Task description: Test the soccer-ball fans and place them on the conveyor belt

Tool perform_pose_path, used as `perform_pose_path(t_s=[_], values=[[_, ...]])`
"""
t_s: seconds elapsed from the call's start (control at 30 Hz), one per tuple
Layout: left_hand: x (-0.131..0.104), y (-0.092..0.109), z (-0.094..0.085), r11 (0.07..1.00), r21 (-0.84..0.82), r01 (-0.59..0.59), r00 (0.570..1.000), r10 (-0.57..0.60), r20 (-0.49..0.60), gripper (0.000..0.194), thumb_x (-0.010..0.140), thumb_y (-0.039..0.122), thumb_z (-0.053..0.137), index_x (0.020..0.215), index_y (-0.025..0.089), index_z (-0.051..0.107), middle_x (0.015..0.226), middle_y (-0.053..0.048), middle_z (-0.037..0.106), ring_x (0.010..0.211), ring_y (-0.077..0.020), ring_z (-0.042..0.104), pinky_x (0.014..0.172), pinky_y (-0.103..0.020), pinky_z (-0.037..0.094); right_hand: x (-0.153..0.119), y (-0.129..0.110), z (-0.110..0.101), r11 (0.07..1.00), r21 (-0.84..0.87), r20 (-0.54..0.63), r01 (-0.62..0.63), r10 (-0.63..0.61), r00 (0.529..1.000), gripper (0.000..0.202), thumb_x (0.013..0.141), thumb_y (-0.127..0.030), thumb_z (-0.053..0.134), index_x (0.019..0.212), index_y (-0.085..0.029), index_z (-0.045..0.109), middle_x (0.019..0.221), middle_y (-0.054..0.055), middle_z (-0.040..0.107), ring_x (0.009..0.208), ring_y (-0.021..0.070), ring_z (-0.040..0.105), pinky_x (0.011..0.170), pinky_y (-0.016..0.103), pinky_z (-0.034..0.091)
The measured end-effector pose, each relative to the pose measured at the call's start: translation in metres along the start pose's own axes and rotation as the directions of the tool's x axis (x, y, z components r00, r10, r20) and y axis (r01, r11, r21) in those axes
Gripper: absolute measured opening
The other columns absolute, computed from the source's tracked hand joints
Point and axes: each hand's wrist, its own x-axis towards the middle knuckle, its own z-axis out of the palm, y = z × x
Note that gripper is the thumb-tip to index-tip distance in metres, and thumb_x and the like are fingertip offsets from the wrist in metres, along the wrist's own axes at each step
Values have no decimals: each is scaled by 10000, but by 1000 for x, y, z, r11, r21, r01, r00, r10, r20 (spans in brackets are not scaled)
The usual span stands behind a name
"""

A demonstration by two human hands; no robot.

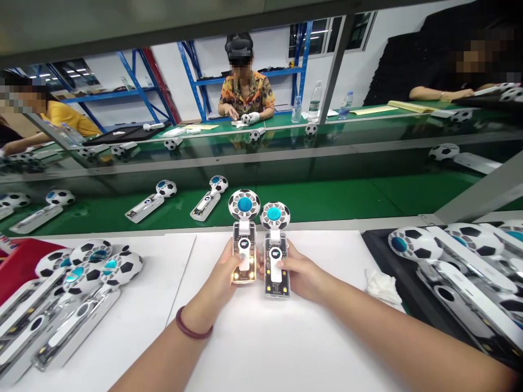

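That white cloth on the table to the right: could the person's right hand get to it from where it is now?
Probably yes. The white cloth lies on the bare white table just right of the right hand, with nothing between them. But that hand is holding a fan now.

Bare arms, no gloves, no sleeves.
My left hand (224, 272) and right hand (300, 276) are uncovered; a thin dark red band (192, 329) circles my left wrist. Nothing on my right wrist.

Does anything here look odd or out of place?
Only slightly: the fan in the left hand glows at its base, while the fan in the right hand does not. A crumpled white cloth lies nearby.
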Motion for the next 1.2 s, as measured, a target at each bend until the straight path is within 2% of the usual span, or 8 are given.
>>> perform_pose_path(t_s=[0.33,0.43,0.6,0.7,0.83,1.0,1.2], values=[[0,1,2,1000,-6,-24,1000,24,17,304,697,278,588,951,183,449,776,-37,586,653,-210,586,569,-335,477,0,2,-4,1000,-10,-6,-25,25,1000,486,607,-158,621,1033,-247,404,836,-3,597,798,215,605,733,368,448],[1,0,0,998,1,-55,998,55,13,303,713,295,575,967,185,452,799,-38,583,664,-207,580,575,-339,477,-1,0,-2,999,-13,-6,-33,33,999,507,602,-157,620,1045,-245,390,820,-6,602,774,204,605,744,366,442],[2,-5,-5,999,-7,-36,999,36,-23,289,704,277,570,952,183,457,793,-38,579,657,-195,569,564,-314,459,-2,-2,1,999,-27,5,-30,30,1000,522,598,-160,616,1044,-228,353,835,13,623,776,204,605,747,374,442],[4,-6,-7,996,-43,-73,997,73,0,308,702,308,581,955,179,462,789,-41,582,656,-190,563,587,-320,463,-2,-2,2,1000,-18,7,-23,23,1000,555,578,-155,626,1051,-220,343,876,25,628,785,202,607,779,395,441],[5,-7,-8,997,-53,-63,998,63,6,281,702,308,582,925,172,478,776,-41,577,633,-184,559,564,-311,461,-1,-1,0,999,-24,11,-42,42,999,585,594,-159,625,1095,-228,331,855,17,623,784,205,608,779,404,436],[4,-8,-9,989,-113,-95,995,97,9,321,701,305,613,954,172,468,846,-45,570,664,-156,548,614,-295,461,-1,-1,-1,1000,-19,21,-18,18,1000,581,586,-157,649,1076,-229,344,889,2,602,810,190,603,794,383,438],[3,-8,-6,990,-71,-121,991,125,52,285,727,271,596,968,180,474,897,-48,551,704,-196,562,599,-356,492,-1,0,1,999,-38,56,30,-28,998,693,583,-139,700,1127,-249,284,998,9,582,834,172,605,802,364,449]])
